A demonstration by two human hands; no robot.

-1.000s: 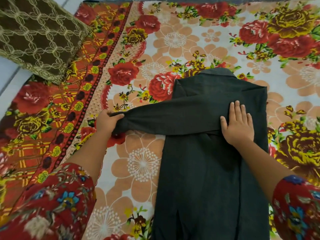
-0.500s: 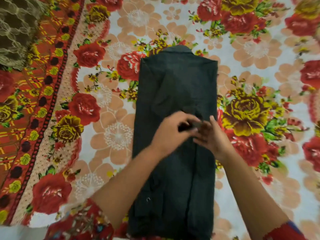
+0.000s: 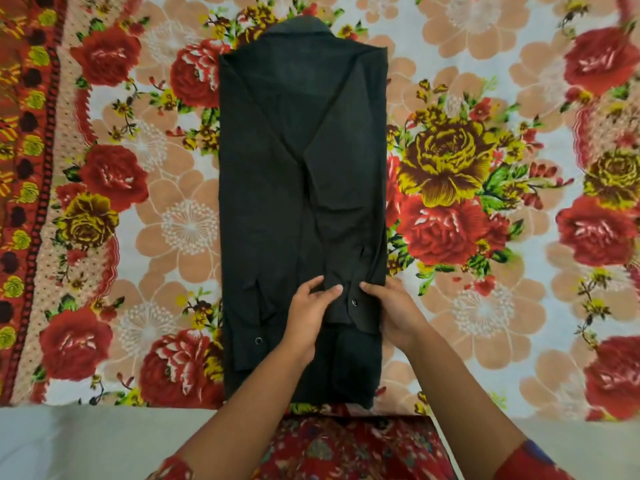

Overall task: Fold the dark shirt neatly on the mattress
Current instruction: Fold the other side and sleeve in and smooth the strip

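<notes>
The dark shirt [image 3: 277,188] lies flat on the floral mattress [image 3: 485,306] as a long narrow rectangle, collar at the far end and hem near me. Both sleeves are folded in and run down its length; two snap buttons show near the cuffs. My left hand [image 3: 310,317] rests on the right sleeve's cuff with thumb and fingertips pinching the cloth. My right hand [image 3: 394,313] grips the same cuff at the shirt's right edge, fingers tucked under it. The two hands sit close together over the shirt's lower third.
The mattress's front edge [image 3: 104,405] runs across just below the shirt's hem, with pale floor [image 3: 86,445] beneath it. A red patterned border [image 3: 24,202] lines the sheet's left side. My red floral clothing [image 3: 346,445] fills the bottom middle.
The sleeve that stretched out to the left has been folded across and laid down along the shirt. Both hands have come together and slid toward the near end. The pillow has left the view.
</notes>
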